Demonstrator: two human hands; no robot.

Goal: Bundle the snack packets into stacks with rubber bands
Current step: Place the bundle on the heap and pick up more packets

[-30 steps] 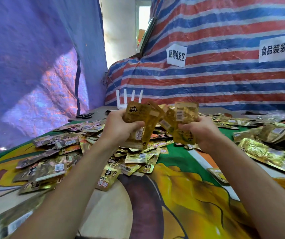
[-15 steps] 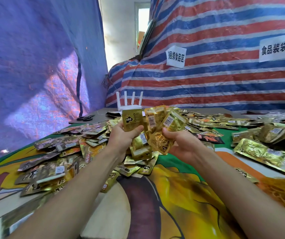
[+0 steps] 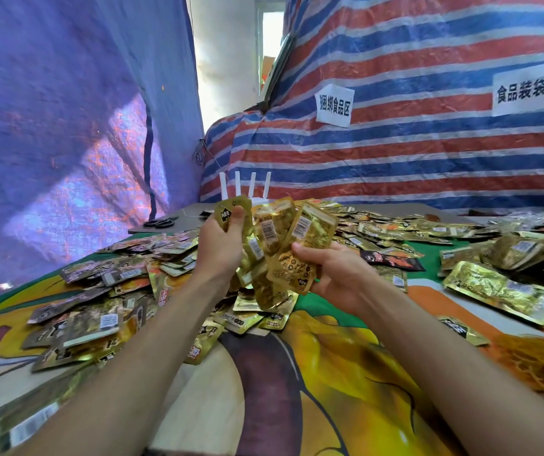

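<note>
A loose, fanned bunch of gold snack packets (image 3: pixel 275 238) is held up above the table between both hands. My left hand (image 3: pixel 219 246) grips the bunch's left side, thumb over a packet with a black label. My right hand (image 3: pixel 336 271) holds the right side from below, thumb on a gold packet. Several more packets (image 3: pixel 106 311) lie scattered on the table at left and behind the hands. A heap of orange rubber bands (image 3: pixel 542 363) lies at the right edge.
A colourful printed cloth (image 3: pixel 346 373) covers the table. Bundled gold packets (image 3: pixel 504 292) lie at right. Black scissors (image 3: pixel 160 222) and a white router with antennas (image 3: pixel 246 189) sit at the far end. Tarpaulin walls close in at left and behind.
My two hands have come together, merging the separate handfuls of packets into one fanned bunch held slightly lower and closer to me.
</note>
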